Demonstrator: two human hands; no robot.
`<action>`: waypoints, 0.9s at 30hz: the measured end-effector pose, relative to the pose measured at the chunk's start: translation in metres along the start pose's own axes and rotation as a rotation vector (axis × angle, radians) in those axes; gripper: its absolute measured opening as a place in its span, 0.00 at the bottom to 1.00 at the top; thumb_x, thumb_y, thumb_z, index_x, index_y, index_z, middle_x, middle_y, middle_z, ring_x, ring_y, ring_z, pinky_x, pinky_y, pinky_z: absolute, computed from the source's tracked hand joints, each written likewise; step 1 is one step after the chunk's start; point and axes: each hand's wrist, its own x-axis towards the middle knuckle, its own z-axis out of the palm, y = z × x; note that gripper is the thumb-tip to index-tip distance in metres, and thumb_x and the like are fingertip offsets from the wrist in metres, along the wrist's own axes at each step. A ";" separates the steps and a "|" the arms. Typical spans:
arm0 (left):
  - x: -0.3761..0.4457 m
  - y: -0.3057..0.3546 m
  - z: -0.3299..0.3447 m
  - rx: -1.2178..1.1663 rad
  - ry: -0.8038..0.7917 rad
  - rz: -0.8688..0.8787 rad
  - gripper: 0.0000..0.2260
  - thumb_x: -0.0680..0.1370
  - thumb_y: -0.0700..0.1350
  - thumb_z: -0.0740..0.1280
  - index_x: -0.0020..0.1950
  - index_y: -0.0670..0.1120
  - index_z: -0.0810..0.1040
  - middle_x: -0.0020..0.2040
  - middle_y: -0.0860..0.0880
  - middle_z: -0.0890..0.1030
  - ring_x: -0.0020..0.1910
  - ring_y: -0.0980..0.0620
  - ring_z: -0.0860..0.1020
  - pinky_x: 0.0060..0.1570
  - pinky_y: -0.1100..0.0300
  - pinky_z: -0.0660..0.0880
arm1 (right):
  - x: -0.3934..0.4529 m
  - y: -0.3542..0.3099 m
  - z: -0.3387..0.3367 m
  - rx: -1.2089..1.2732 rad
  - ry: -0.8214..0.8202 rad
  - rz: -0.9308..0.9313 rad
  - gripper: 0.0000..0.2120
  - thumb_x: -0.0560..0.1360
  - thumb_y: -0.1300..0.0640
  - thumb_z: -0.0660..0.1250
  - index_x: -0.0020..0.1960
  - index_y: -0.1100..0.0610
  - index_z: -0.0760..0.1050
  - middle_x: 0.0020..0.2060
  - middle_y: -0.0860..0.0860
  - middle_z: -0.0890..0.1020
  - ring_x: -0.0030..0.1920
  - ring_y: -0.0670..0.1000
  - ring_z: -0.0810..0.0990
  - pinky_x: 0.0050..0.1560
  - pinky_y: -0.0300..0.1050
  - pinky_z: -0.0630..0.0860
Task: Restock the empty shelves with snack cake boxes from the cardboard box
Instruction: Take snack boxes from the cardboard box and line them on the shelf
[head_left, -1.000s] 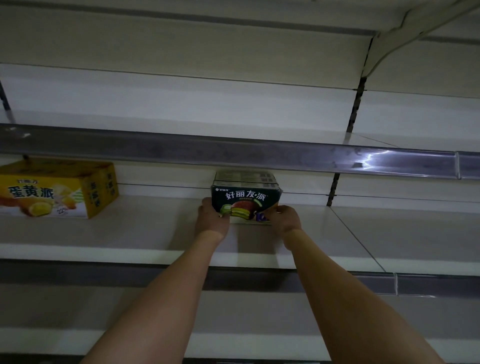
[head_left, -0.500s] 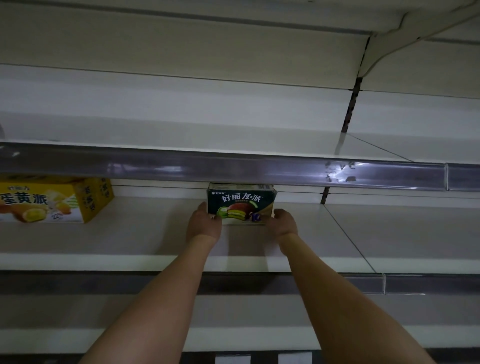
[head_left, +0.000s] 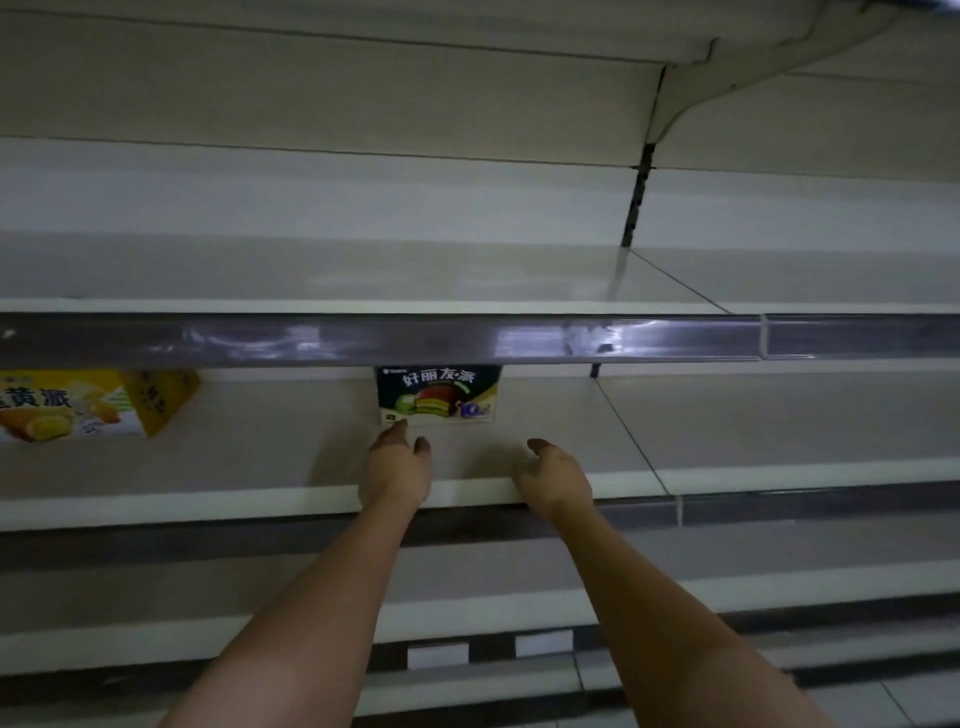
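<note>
A dark green snack cake box stands upright on the middle shelf, well back from the front edge; its top is hidden behind the price rail of the shelf above. My left hand hovers just in front of the box's lower left corner, fingers relaxed, holding nothing; a fingertip is close to the corner, and contact is unclear. My right hand is lower and to the right, apart from the box, fingers loosely curled and empty. The cardboard box is out of view.
A yellow snack cake box lies on the same shelf at far left. A shiny price rail fronts the bare shelf above. A slotted upright divides the bays. Lower shelves carry white label tags.
Both hands have let go of the dark green box and drawn back toward the shelf's front edge. The box stays standing on the shelf. The view has tilted downward.
</note>
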 end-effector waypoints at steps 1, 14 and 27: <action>-0.010 0.003 0.004 -0.007 -0.005 0.000 0.21 0.82 0.48 0.57 0.75 0.46 0.65 0.72 0.43 0.69 0.67 0.41 0.70 0.63 0.51 0.69 | -0.007 0.007 -0.005 -0.013 0.009 -0.007 0.25 0.79 0.53 0.61 0.75 0.56 0.61 0.69 0.56 0.71 0.66 0.56 0.72 0.63 0.48 0.69; -0.137 0.067 0.060 -0.010 -0.036 0.173 0.17 0.82 0.47 0.57 0.70 0.46 0.72 0.65 0.45 0.76 0.62 0.45 0.75 0.56 0.54 0.72 | -0.100 0.106 -0.083 0.000 0.152 0.011 0.22 0.79 0.53 0.61 0.72 0.57 0.65 0.67 0.55 0.73 0.66 0.56 0.73 0.63 0.47 0.69; -0.231 0.098 0.135 0.043 -0.426 0.327 0.14 0.82 0.44 0.56 0.61 0.42 0.77 0.57 0.43 0.79 0.48 0.47 0.75 0.45 0.60 0.69 | -0.213 0.215 -0.111 0.096 0.266 0.418 0.27 0.78 0.49 0.61 0.74 0.53 0.60 0.67 0.55 0.72 0.63 0.55 0.74 0.60 0.49 0.74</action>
